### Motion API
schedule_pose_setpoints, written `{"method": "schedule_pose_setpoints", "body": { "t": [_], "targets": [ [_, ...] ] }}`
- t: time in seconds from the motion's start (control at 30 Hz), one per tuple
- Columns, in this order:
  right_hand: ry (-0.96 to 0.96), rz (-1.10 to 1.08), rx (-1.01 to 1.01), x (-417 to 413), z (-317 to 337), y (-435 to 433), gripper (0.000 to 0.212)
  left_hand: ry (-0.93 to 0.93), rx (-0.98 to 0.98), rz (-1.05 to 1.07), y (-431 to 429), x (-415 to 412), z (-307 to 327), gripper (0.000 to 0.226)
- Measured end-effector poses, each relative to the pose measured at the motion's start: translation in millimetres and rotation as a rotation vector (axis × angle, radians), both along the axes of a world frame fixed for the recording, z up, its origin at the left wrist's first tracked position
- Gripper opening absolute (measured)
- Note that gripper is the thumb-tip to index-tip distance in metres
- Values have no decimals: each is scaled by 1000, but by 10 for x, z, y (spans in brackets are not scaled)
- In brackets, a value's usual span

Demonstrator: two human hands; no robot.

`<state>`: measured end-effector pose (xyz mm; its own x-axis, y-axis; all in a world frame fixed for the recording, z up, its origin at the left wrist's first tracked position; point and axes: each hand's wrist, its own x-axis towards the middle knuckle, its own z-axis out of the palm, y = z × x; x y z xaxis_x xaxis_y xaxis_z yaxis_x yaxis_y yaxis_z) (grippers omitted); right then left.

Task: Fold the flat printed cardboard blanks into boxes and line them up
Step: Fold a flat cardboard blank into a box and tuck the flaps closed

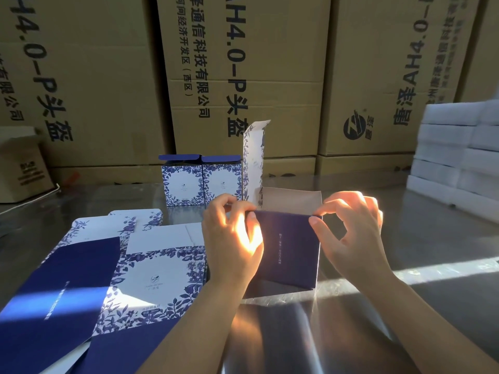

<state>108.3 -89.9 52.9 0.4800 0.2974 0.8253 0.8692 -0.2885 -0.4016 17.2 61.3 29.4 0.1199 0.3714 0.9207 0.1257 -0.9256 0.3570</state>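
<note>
A half-formed box point(287, 247) with a dark blue front wall stands open on the steel table, its floral lid flap point(253, 157) sticking straight up at the back left. My left hand point(232, 238) pinches the front wall's top left corner. At the top right corner my right hand point(351, 233) pinches the same edge. Two finished blue-and-white floral boxes point(201, 182) stand side by side just behind. A pile of flat printed blanks point(108, 273) lies at the left.
Large brown shipping cartons point(243, 76) wall off the back of the table. White foam blocks point(459, 152) are stacked at the right. A small brown carton point(21, 168) sits at the far left. Bare steel tabletop point(418, 238) shows to the right and front.
</note>
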Motion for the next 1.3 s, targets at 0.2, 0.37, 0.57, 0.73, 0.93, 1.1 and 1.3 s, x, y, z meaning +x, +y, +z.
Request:
{"method": "schedule_pose_setpoints", "body": {
  "t": [0.2, 0.37, 0.57, 0.73, 0.93, 1.1, 1.3],
  "targets": [
    [24, 55, 30, -28, 14, -9, 16, 42, -34, -7, -6, -2, 15, 13],
    [21, 197, 57, -120, 4, 14, 13, 150, -138, -73, -5, -40, 26, 43],
    [-107, 301, 14, -190, -3, 34, 17, 220, -375, -213, 43, 4, -7, 53],
    [-301, 274, -40, -219, -48, 71, 23, 159, -540, -462, 74, 18, -23, 61],
    [-417, 111, 165, -89, -67, 74, 26, 124, -641, -630, 68, 29, 51, 36],
    [183, 113, 444, 121, 50, -8, 26, 83, -648, -731, 52, 14, 104, 42],
    [1095, 459, 452, 400, 66, -1, 22, -31, -729, -799, 104, -16, 115, 54]
  ]
}}
